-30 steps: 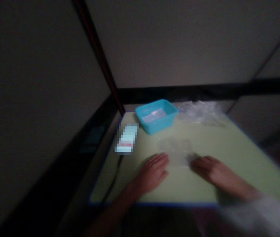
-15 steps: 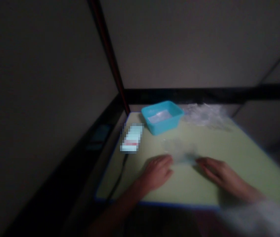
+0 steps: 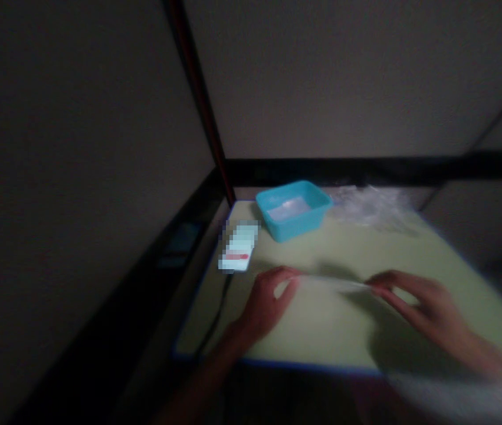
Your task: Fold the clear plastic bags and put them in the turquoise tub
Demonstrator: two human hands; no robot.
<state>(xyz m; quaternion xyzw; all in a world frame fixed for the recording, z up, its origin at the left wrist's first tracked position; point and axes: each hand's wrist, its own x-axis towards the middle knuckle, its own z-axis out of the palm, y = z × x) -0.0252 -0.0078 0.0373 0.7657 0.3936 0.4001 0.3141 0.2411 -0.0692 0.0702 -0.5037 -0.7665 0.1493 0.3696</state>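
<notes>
two hands, one thin clear plastic piece stretched between them

one thin, clear plastic piece is held over the near half of one pale yellow-green table with a blue edge. it is seen almost edge-on, as one narrow pale line, and its full shape cannot be told.

two bare hands hold it, one at each end. the left hand pinches the left end between thumb and fingertips, with a rounded gap inside the grip. the right hand pinches the right end the same way, its thumb and fingers closed at the tips. one pale, blurred sleeve shows at the right wrist.

beyond the hands stands one turquoise, rectangular plastic basin, upright, with whitish, shiny flat material inside; how many pieces cannot be told. just beside it, to the right, lies one loose heap of crumpled clear plastic, its pieces too blurred to count.

left of the basin lies one lit, pixelated phone-like slab, with one black cable running from its near end to the table's near edge.
</notes>
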